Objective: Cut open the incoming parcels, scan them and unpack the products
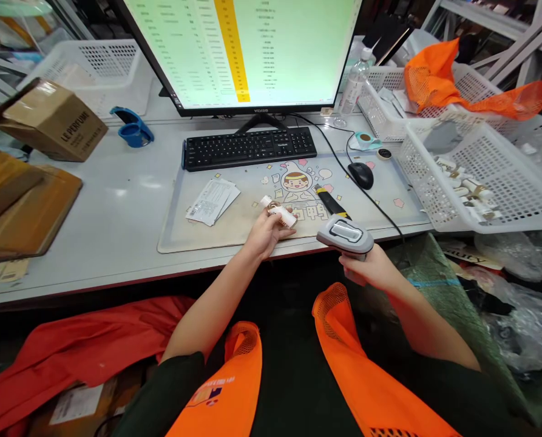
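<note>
My left hand [265, 232] is closed around a small white bottle [280, 212] with a gold band, held just above the front of the desk mat [198, 233]. My right hand [369, 267] grips a grey handheld barcode scanner [345, 233] at the desk's front edge, its head turned toward the bottle. The two hands are about a hand's width apart. A yellow-and-black utility knife [329, 201] lies on the mat just behind the scanner.
A monitor [247, 48], black keyboard [250, 147] and mouse [360, 175] sit behind the mat. Paper slips [212, 201] lie left of my hand. A white basket [484, 176] of small bottles stands right; a cardboard box [52, 118] and blue tape dispenser [133, 127] stand left.
</note>
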Motion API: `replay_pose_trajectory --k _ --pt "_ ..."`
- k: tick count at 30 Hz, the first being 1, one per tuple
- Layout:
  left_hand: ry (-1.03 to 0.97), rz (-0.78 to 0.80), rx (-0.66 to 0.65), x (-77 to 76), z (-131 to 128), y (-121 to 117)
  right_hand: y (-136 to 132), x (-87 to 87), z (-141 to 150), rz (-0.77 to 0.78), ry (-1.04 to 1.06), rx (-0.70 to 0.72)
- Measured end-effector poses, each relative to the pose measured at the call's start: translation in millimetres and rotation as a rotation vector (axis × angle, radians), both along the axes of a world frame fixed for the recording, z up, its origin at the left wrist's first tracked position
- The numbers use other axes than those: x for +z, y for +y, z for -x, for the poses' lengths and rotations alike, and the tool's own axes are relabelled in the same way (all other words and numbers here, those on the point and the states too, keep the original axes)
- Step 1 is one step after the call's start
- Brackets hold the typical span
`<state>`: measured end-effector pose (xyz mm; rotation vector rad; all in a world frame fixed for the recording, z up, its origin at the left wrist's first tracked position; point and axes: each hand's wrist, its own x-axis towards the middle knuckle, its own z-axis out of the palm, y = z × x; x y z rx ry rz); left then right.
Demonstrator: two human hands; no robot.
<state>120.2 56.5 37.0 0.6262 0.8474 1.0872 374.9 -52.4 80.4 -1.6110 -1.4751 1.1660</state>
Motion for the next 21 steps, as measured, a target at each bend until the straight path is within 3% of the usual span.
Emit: replay_pose_trajectory --k 3,8,15,21 --pt "0.057 -0.017 0.042 -3.1 1.1 -0.6 1.4 -1.4 -5.0 0.004 0.089 -0.050" --pt "0.048 -0.005 0.132 -10.9 -7.9 1.8 -2.0 3.9 -1.4 0.147 0.057 0.029" --pt "-0.046 0.021 0.207 -14.7 -17.5 5.6 -4.9 14.1 5.6 0.133 0.015 0.034" --pt "0.029 -0.146 0.233 -20.6 -21.8 0.5 -6.4 12.5 5.3 0.105 0.002 0.037"
